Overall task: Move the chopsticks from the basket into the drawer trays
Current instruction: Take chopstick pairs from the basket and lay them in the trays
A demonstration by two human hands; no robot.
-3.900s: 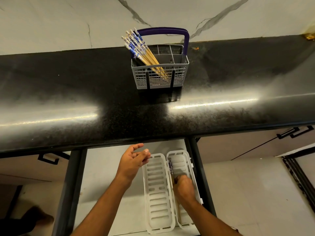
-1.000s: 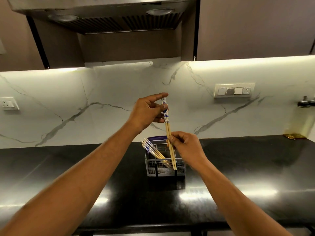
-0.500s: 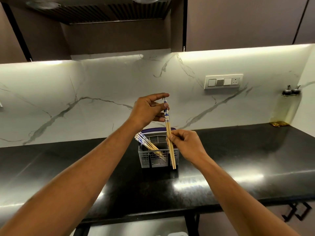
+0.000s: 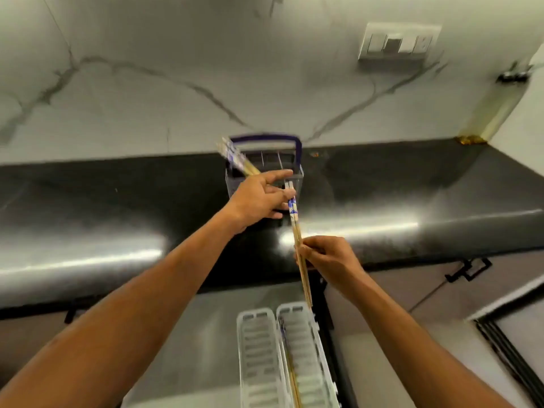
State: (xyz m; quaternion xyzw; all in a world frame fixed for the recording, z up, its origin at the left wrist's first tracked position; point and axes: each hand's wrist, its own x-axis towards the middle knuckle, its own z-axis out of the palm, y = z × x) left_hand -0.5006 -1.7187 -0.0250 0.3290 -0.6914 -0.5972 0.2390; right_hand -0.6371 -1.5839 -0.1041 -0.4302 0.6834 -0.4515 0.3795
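Both hands hold a pair of wooden chopsticks (image 4: 298, 245) with blue-and-white tops. My left hand (image 4: 259, 198) pinches the patterned top end, and my right hand (image 4: 326, 256) grips the shafts lower down. The pair hangs over the counter's front edge, with its tips just above the right white slotted tray (image 4: 306, 348) in the open drawer. That tray holds chopsticks (image 4: 290, 369) along its left side. The left tray (image 4: 257, 357) looks bare. Behind my left hand stands the grey basket (image 4: 297, 175) with a purple handle, and several chopsticks (image 4: 235, 159) lean out at its left.
The black polished counter (image 4: 412, 201) runs across the view under a white marble backsplash. A switch plate (image 4: 399, 42) is on the wall at the upper right, and an oil bottle (image 4: 494, 107) stands in the right corner. Cabinet handles (image 4: 468, 270) sit below the counter.
The view has tilted down, bringing the open drawer and trays into sight. Both hands have carried the chopstick pair from above the basket down and forward toward the right tray.
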